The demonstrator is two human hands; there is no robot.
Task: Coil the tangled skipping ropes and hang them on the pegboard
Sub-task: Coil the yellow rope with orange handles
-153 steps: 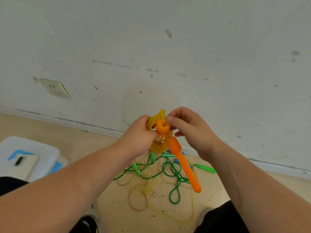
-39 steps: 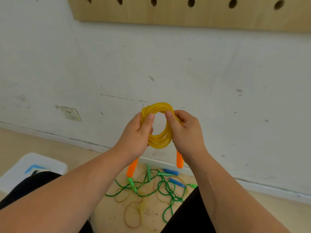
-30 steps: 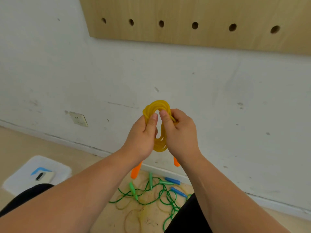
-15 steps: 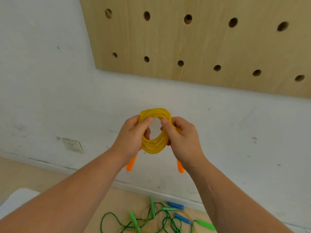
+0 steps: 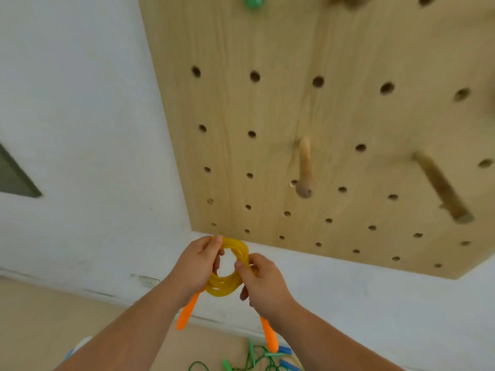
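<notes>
A yellow skipping rope (image 5: 227, 286) is wound into a round coil, held upright just below the wooden pegboard (image 5: 334, 116). My left hand (image 5: 197, 266) grips the coil's left side and my right hand (image 5: 261, 281) pinches its right side. Two orange handles hang down from it, one orange handle (image 5: 187, 313) under my left wrist and the other orange handle (image 5: 268, 336) under my right. Two wooden pegs stick out of the board: a near peg (image 5: 305, 168) and a longer right peg (image 5: 442, 188).
A green object (image 5: 254, 1) hangs at the board's top edge. On the floor at the bottom lies a tangle of green rope (image 5: 257, 361) with green and blue handles (image 5: 288, 364). A wall socket (image 5: 148, 281) sits low on the white wall.
My view and both hands have risen toward the pegboard, so the pegs have come into sight. The coil stays held between both hands; the floor ropes have dropped to the bottom edge.
</notes>
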